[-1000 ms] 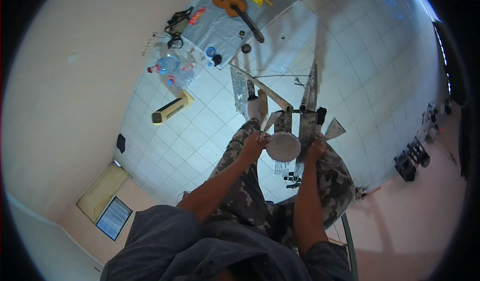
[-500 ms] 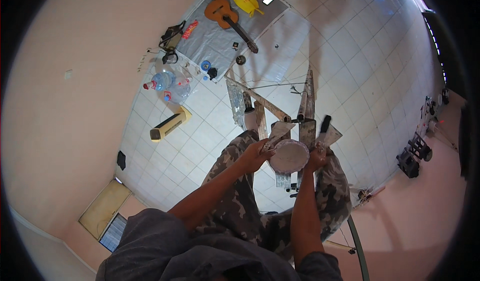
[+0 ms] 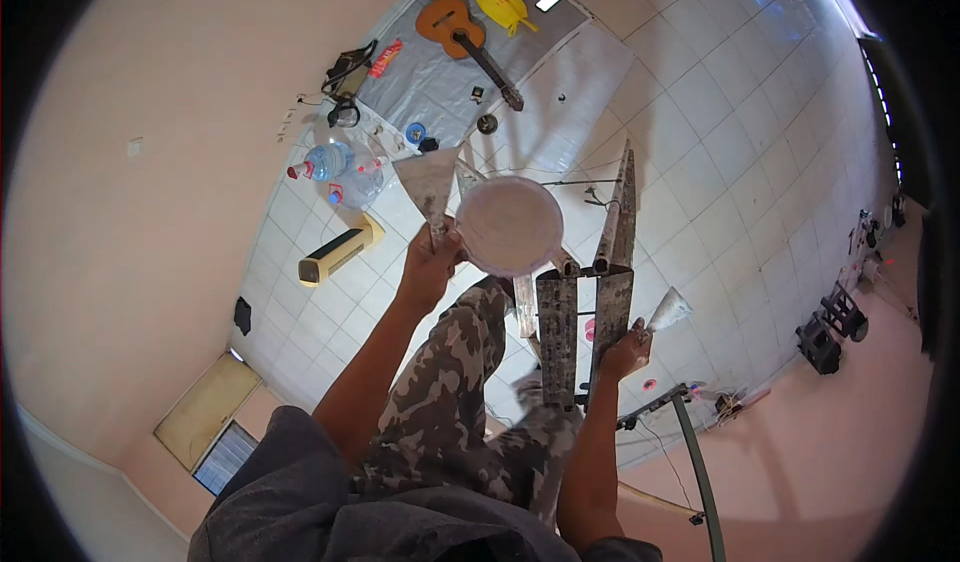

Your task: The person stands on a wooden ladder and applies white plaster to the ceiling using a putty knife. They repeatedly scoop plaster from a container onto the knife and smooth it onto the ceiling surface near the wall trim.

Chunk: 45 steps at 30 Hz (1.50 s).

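Note:
A round pale tub (image 3: 510,224) with whitish matter inside is held up in front of me. My left hand (image 3: 432,262) is closed at its near left rim. The same hand grips a wide-bladed putty knife (image 3: 426,180), blade pointing away from me. My right hand (image 3: 626,352) is closed round a smaller putty knife (image 3: 671,309), its stained blade sticking out to the right. That hand is beside, perhaps touching, the right board of a paint-spattered stepladder (image 3: 557,334). The tub covers part of the ladder's far left side.
Large water bottles (image 3: 328,162) and a yellow-and-black box-shaped thing (image 3: 340,250) are on the tiled floor at left. Farther off, a guitar (image 3: 452,27), a yellow bag (image 3: 502,5) and a phone (image 3: 548,1) lie on grey sheeting. A dark green bar (image 3: 700,472) rises at right.
My left hand has carried the tub and wide putty knife forward and left, up from my lap. My right hand has left the tub and moved down beside the ladder. My legs have shifted left.

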Available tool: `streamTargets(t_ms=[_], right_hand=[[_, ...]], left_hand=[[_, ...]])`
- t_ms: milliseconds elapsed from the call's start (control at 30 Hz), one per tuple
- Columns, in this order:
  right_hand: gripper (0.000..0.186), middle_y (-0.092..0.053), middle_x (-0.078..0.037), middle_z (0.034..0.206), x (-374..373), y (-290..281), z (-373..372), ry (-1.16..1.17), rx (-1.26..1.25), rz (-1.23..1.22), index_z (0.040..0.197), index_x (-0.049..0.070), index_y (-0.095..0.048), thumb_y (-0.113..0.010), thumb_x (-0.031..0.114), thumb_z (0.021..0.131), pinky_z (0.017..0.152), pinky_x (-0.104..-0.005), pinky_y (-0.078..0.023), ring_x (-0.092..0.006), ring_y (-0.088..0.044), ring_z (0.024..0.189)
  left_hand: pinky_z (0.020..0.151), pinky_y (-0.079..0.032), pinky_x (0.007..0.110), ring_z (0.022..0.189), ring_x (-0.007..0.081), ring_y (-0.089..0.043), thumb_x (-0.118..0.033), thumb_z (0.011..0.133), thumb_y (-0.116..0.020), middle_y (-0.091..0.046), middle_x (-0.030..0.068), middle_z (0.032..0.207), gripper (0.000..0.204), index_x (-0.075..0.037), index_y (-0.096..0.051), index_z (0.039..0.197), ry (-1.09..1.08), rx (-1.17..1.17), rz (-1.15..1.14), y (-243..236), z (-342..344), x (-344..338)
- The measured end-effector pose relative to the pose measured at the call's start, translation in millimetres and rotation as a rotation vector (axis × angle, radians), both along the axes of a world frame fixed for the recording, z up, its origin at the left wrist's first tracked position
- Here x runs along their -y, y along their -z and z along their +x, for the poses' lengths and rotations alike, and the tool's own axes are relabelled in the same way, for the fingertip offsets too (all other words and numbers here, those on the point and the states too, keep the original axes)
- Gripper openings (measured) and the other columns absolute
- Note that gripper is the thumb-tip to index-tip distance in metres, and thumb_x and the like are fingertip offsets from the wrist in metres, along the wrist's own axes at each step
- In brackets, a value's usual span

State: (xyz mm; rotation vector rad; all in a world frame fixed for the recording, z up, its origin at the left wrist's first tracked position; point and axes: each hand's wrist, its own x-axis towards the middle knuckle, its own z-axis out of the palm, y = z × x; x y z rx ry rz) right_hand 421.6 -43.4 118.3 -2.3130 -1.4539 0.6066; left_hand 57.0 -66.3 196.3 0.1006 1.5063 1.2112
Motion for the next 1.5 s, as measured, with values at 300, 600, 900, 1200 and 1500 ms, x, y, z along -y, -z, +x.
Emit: streamTargets(t_ms=[300,600,900,1200,1500], right_hand=[[0.039,-0.065,-0.022,0.078,0,-10,-6,0.213,-0.143,-0.041,0.088,-0.007,-0.063,-0.059,0.031,0.093,0.065,-0.0443,-0.044,-0.0335,-0.059,0.069],[0.036,-0.057,-0.019,0.07,9,-4,-2,-0.003,-0.11,0.109,0.078,-0.006,-0.058,-0.057,0.027,0.095,0.062,-0.0455,-0.042,-0.035,-0.055,0.065],[0.039,-0.056,-0.018,0.068,18,-4,-2,0.073,-0.053,0.117,0.081,-0.008,-0.058,-0.058,0.028,0.095,0.064,-0.0452,-0.042,-0.032,-0.054,0.065],[0.039,-0.057,-0.02,0.071,13,-1,0,-0.035,-0.033,0.24,0.081,-0.008,-0.056,-0.056,0.028,0.095,0.064,-0.0454,-0.04,-0.033,-0.051,0.066],[0.037,-0.061,-0.022,0.08,19,-1,7,-0.142,0.041,0.227,0.09,-0.007,-0.061,-0.055,0.029,0.096,0.071,-0.0449,-0.042,-0.0337,-0.056,0.076]], left_hand=[[0.084,-0.054,0.035,0.058,0.0045,-0.046,-0.027,0.1,-0.053,-0.057,-0.0009,0.086,0.02,-0.009,-0.051,0.108,-0.145,-0.092,0.015,11,-13,-12],[0.042,-0.026,0.019,0.049,0.0013,-0.035,-0.029,0.097,-0.058,-0.047,-0.0066,0.067,0.018,-0.012,-0.053,0.097,-0.295,-0.245,0.262,25,-76,-39],[0.075,-0.05,0.028,0.073,0.007,-0.052,-0.027,0.098,-0.057,-0.055,-0.0022,0.084,0.019,-0.01,-0.053,0.103,-0.482,-0.255,0.327,41,-95,19],[0.084,-0.049,0.032,0.084,0.0103,-0.058,-0.023,0.098,-0.055,-0.061,0.0029,0.096,0.018,-0.008,-0.055,0.108,-0.617,-0.284,0.33,60,-137,116],[0.083,-0.05,0.033,0.073,0.0095,-0.056,-0.023,0.096,-0.059,-0.056,-0.002,0.075,0.017,-0.009,-0.056,0.104,-0.814,-0.278,0.346,3,-129,139]])
